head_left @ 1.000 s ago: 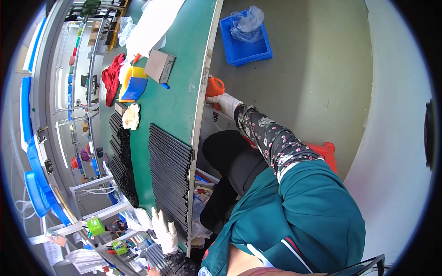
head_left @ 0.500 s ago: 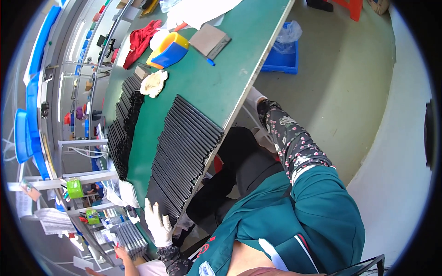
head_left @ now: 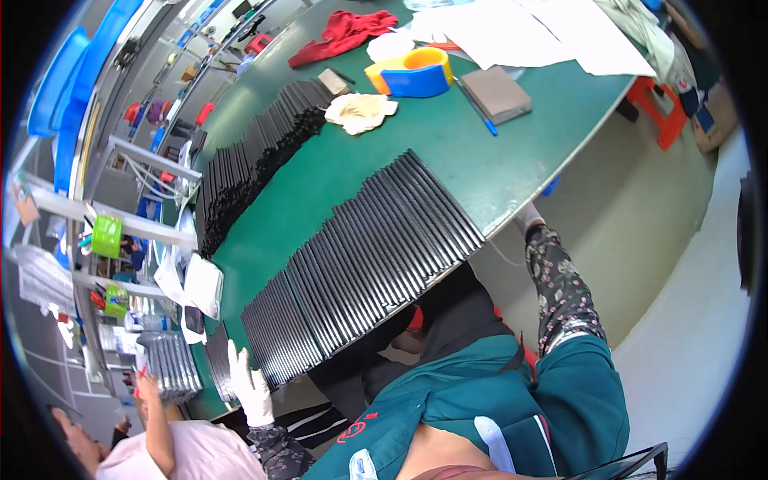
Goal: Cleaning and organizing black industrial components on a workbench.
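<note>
The person's left hand [head_left: 250, 390], in a white glove, reaches up from the lower left with its fingers spread flat, not gripping anything; its fingertips rest at the near end of a long row of black strips [head_left: 364, 268]. These strips lie side by side, overlapping like shingles, along the front edge of the green desk [head_left: 488, 164], running from the gloved hand up toward the desk's right corner. The right hand is out of sight; only a patterned sleeve [head_left: 560, 292] stretches toward the desk edge, its end hidden under the desk, so whether it is open or closed cannot be told.

A second row of black strips [head_left: 252, 160] lies farther back on the desk, well apart from the first. Beyond it sit a crumpled cream glove [head_left: 360, 112], a yellow and blue tape dispenser [head_left: 414, 72], a red cloth [head_left: 340, 34], a grey pad [head_left: 496, 94] with a blue pen [head_left: 478, 116] just beside it, and white paper sheets [head_left: 528, 32].

At the lower left another person in a pink top [head_left: 188, 452] holds a stack of grey strips [head_left: 168, 366]. A red stool [head_left: 660, 108] stands on the floor past the desk's right end.
</note>
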A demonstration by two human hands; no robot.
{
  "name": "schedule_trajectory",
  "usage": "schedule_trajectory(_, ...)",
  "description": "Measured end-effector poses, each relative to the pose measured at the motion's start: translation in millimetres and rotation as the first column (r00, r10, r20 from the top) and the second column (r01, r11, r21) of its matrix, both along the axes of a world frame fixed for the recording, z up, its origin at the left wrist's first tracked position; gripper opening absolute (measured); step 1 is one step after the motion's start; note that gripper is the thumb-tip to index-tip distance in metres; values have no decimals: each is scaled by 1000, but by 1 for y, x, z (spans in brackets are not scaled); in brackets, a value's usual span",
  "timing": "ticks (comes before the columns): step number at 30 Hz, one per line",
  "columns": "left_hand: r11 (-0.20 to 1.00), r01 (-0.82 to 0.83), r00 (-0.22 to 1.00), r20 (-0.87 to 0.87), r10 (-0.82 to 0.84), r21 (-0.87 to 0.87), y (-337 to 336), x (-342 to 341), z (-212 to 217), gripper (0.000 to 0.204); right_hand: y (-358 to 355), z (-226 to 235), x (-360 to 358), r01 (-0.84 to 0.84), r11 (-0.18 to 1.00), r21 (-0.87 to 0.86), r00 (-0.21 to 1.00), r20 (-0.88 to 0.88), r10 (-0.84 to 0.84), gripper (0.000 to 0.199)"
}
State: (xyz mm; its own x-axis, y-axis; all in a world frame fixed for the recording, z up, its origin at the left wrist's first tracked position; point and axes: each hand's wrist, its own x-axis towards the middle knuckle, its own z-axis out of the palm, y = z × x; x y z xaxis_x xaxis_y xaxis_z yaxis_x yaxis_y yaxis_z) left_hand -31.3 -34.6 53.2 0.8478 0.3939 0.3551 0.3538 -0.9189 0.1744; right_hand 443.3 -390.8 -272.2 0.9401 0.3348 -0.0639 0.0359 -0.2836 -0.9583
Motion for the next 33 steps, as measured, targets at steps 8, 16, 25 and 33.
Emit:
schedule_trajectory(8,958,-55,978,178,109,-282,29,-13,-42,40,-44,76,-11,411,912,11,890,-221,-398,36)
schedule_trajectory(16,899,-11,961,243,129,-437,30,1,-44,42,-57,184,-46,600,780,177,644,471,-603,18)
schedule_trajectory(25,907,-30,979,169,111,-420,51,35,-50,41,31,276,-83,-22,909,-417,519,772,367,39)
schedule_trajectory(33,847,44,950,283,128,-530,50,35,-54,44,22,253,-88,-46,837,-545,503,711,491,53)
